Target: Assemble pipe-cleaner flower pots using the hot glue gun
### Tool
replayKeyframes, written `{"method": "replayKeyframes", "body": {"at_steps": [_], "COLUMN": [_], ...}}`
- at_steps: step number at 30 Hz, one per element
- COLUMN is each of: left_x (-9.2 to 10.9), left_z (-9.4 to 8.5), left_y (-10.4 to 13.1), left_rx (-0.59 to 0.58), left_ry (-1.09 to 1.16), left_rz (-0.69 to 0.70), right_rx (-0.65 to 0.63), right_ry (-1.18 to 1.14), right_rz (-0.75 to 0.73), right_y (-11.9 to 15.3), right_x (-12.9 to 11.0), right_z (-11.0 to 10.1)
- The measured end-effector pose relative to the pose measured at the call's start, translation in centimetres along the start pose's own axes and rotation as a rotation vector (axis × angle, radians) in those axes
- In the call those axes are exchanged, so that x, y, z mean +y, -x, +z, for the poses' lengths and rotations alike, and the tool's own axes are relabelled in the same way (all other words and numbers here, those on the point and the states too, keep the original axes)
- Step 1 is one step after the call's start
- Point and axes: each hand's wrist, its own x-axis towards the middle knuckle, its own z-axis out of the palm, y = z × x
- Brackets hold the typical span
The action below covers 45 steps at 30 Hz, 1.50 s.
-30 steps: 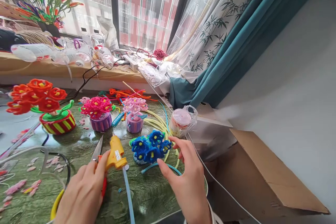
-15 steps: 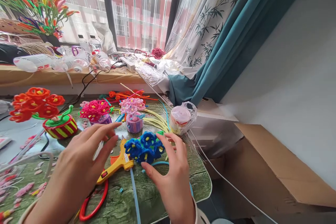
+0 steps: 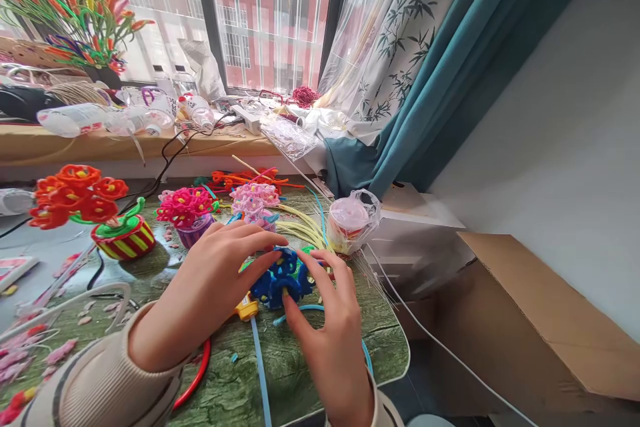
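Observation:
A bunch of blue pipe-cleaner flowers (image 3: 275,283) with yellow centres is between my hands above the green table. My right hand (image 3: 330,310) grips its right side, the thumb at the lower flower and the fingers at the upper right. From the left, my left hand (image 3: 215,273) reaches over, its thumb and forefinger closed on the top blue flower. Beneath my left hand lies a yellow glue gun (image 3: 247,308), mostly hidden, with a pale blue glue stick (image 3: 261,367) running from its back end. Red-handled scissors (image 3: 197,377) show partly under my left forearm.
Potted pipe-cleaner flowers stand behind: red-orange (image 3: 75,193), magenta (image 3: 185,207) and pink (image 3: 254,199). Cream pipe cleaners (image 3: 303,225) and a plastic-wrapped tub (image 3: 347,220) sit at the back right. Pink scraps (image 3: 60,351) lie left. A cardboard box (image 3: 525,300) stands right of the table.
My left hand has moved right from above the glue gun onto the blue flowers, covering most of the gun. My right hand keeps hold of the bunch, which has turned slightly.

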Motion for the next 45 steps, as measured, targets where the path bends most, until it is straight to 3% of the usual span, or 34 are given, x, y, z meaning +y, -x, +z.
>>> {"method": "replayKeyframes", "body": {"at_steps": [12, 22, 45], "left_x": [-0.1, -0.8, -0.4], "left_z": [0.1, 1.2, 0.8], "left_y": [-0.2, 0.0, -0.2], "left_rx": [0.001, 0.025, -0.039], "left_ry": [0.011, 0.046, 0.037], "left_rz": [-0.013, -0.003, 0.015], "right_rx": [0.041, 0.064, 0.112], "right_ry": [-0.032, -0.039, -0.073], "right_rz": [0.029, 0.002, 0.065], "right_y": [-0.1, -0.3, -0.2], "right_x": [0.3, 0.1, 0.1], "right_z": [0.3, 0.4, 0.5]}}
